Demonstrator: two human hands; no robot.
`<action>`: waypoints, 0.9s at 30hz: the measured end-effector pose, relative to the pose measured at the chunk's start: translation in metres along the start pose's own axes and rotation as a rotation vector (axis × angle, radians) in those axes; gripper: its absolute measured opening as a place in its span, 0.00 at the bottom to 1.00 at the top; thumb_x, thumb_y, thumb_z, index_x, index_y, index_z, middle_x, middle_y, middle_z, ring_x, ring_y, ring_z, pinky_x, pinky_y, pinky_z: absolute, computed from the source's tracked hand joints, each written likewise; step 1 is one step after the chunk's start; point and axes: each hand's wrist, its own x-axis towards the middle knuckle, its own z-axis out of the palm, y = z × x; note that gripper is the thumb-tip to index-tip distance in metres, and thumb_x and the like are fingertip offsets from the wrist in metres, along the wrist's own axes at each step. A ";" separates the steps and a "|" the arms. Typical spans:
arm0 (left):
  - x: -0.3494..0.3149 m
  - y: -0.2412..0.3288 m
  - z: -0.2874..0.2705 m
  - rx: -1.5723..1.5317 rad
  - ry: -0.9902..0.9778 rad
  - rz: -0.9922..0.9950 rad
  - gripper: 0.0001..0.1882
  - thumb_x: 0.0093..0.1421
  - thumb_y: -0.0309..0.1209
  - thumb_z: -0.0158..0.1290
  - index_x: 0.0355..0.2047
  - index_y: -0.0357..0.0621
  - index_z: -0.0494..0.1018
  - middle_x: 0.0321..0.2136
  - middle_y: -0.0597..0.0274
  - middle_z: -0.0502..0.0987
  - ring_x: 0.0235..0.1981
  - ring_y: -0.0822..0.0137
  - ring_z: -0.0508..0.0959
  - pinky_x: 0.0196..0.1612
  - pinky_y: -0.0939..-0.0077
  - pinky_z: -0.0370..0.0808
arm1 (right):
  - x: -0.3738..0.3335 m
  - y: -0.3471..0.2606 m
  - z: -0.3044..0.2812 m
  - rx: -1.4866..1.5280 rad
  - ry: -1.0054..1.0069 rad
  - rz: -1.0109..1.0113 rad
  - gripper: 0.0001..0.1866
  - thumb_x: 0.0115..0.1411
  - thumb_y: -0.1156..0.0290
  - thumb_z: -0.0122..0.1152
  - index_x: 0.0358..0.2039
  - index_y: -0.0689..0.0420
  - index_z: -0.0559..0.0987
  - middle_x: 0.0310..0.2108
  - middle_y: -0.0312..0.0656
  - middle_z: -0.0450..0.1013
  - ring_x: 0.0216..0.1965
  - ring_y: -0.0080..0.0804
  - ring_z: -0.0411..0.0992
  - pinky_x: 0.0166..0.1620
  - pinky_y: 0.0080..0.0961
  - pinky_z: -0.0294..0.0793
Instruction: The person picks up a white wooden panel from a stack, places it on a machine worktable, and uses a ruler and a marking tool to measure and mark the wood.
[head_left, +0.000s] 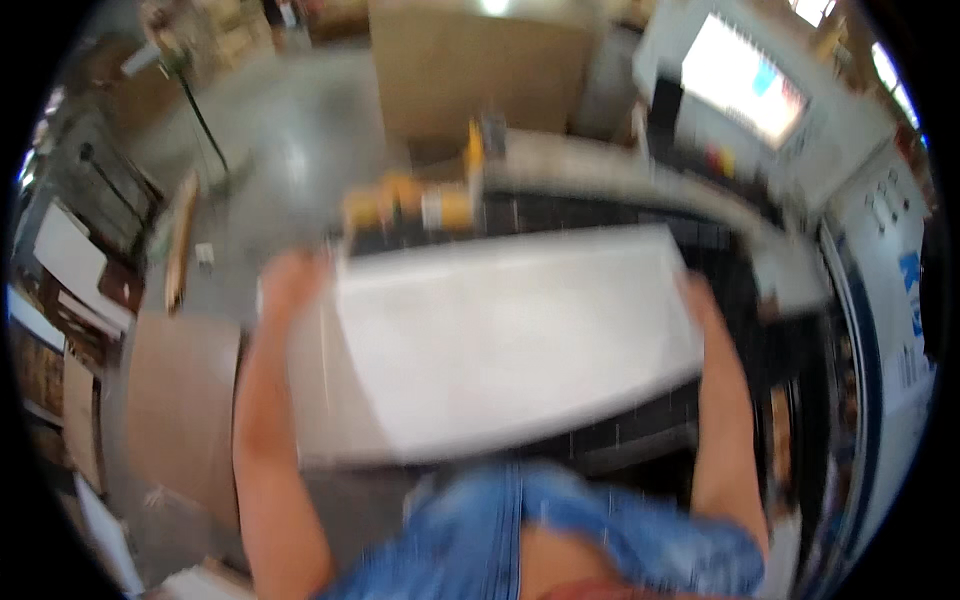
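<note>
Nearest the camera, below the white panel (510,335), blue denim clothing (520,545) fills the lower middle of the view. Both bare forearms rise from there to the panel's two ends. The left hand (290,280) grips the panel's upper left corner, fingers wrapped over the edge. The right hand (697,300) clasps the panel's right edge; motion blur hides its fingers, so how tightly it closes cannot be told. The panel is held flat and wide between the hands, tilted slightly, above a dark machine bed (640,440). Left of the panel, a brown cardboard sheet (180,400) lies on the floor. Just beyond the panel's far edge sit yellow machine parts (410,205). Farther behind the panel stands a large brown board (470,65), and to the panel's far right a bright screen (740,80) glows on a white cabinet.
</note>
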 end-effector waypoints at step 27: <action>-0.077 -0.028 -0.047 -0.383 0.078 -0.379 0.51 0.61 0.71 0.48 0.50 0.24 0.77 0.49 0.32 0.80 0.54 0.41 0.78 0.58 0.56 0.72 | 0.046 -0.024 -0.003 0.119 -0.204 -0.077 0.44 0.66 0.35 0.55 0.57 0.71 0.77 0.48 0.50 0.79 0.47 0.39 0.76 0.52 0.32 0.72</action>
